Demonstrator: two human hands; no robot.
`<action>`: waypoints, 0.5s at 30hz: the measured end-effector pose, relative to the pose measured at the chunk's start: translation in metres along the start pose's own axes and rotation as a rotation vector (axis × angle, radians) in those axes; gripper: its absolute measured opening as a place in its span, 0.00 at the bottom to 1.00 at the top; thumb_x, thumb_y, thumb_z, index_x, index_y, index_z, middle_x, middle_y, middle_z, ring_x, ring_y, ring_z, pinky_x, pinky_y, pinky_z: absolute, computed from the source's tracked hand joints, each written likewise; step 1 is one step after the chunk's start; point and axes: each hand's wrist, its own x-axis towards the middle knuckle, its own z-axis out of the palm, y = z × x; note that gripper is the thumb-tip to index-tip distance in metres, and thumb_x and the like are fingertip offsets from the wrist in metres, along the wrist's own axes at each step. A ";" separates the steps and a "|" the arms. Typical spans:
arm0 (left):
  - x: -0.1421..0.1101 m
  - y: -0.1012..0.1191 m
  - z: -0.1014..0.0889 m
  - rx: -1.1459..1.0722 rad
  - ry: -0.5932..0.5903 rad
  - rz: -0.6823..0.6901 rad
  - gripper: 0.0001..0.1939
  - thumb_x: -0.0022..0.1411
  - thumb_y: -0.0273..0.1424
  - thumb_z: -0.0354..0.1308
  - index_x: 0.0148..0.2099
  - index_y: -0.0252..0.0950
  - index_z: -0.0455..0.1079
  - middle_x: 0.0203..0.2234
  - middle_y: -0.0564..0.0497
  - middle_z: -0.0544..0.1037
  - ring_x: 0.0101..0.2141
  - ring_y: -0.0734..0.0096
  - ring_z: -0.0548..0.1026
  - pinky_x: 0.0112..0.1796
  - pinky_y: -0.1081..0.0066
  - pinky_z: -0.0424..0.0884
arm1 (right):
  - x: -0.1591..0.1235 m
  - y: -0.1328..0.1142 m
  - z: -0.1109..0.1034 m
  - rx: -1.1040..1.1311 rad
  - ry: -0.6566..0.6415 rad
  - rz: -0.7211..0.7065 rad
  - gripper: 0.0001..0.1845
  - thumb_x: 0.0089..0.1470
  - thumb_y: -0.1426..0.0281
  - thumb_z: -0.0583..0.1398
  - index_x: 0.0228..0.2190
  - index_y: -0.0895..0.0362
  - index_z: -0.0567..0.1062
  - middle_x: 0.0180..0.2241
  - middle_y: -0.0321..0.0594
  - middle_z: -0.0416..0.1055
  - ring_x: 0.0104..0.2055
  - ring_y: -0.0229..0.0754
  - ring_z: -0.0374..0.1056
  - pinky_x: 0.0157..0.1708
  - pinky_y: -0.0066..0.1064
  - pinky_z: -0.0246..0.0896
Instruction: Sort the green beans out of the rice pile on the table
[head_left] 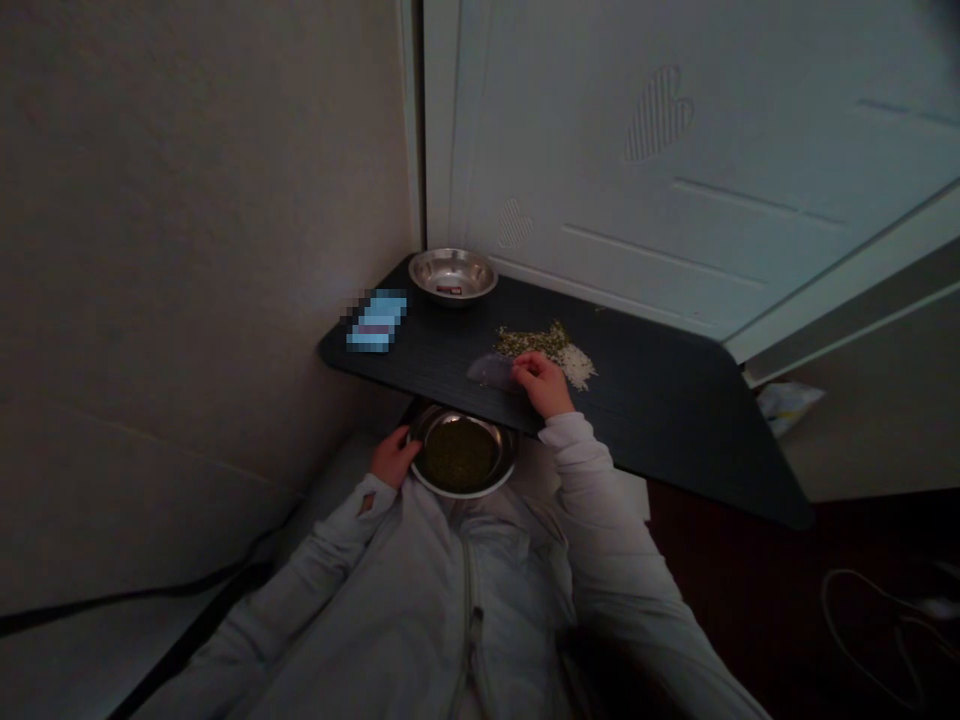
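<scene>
My left hand (pixel 393 458) is closed on the left rim of a steel bowl (pixel 463 490), held at my lap just below the table's front edge. Inside it lies a layer of small green grains, perhaps mung beans (pixel 459 455). Above the dark tabletop, my right hand (pixel 544 382) pinches a thin translucent plastic piece (pixel 491 371) that points left, low over the surface. Just beyond that hand is a spread of green and pale grains (pixel 532 342). A small heap of white grains, like rice (pixel 579 366), touches its right side.
A second steel bowl (pixel 454 275) with a dark label inside stands at the table's back left. Left of it lies a blurred phone-like screen (pixel 377 320). The black table (pixel 675 420) meets a white door (pixel 600 200) behind and a wall (pixel 202 220) at left.
</scene>
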 end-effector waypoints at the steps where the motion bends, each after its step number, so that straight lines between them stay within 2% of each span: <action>1: -0.001 0.002 0.000 0.008 0.003 -0.005 0.19 0.42 0.35 0.48 0.37 0.32 0.66 0.29 0.51 0.73 0.31 0.69 0.68 0.33 0.73 0.64 | 0.000 0.000 0.000 0.002 0.002 0.001 0.06 0.37 0.68 0.53 0.23 0.57 0.65 0.18 0.31 0.61 0.22 0.32 0.57 0.24 0.25 0.51; 5: -0.003 0.006 -0.001 0.077 0.015 -0.021 0.18 0.41 0.35 0.48 0.36 0.32 0.66 0.27 0.53 0.72 0.30 0.69 0.68 0.32 0.73 0.63 | 0.000 0.000 -0.001 -0.021 0.038 0.011 0.06 0.37 0.68 0.53 0.23 0.57 0.65 0.18 0.30 0.61 0.21 0.32 0.56 0.24 0.25 0.51; 15: -0.002 0.005 -0.001 0.014 -0.013 -0.025 0.18 0.42 0.35 0.48 0.37 0.33 0.65 0.28 0.53 0.72 0.31 0.70 0.68 0.33 0.73 0.63 | -0.002 -0.004 0.000 -0.002 0.025 0.006 0.05 0.36 0.70 0.53 0.22 0.57 0.65 0.17 0.30 0.60 0.21 0.32 0.56 0.24 0.25 0.51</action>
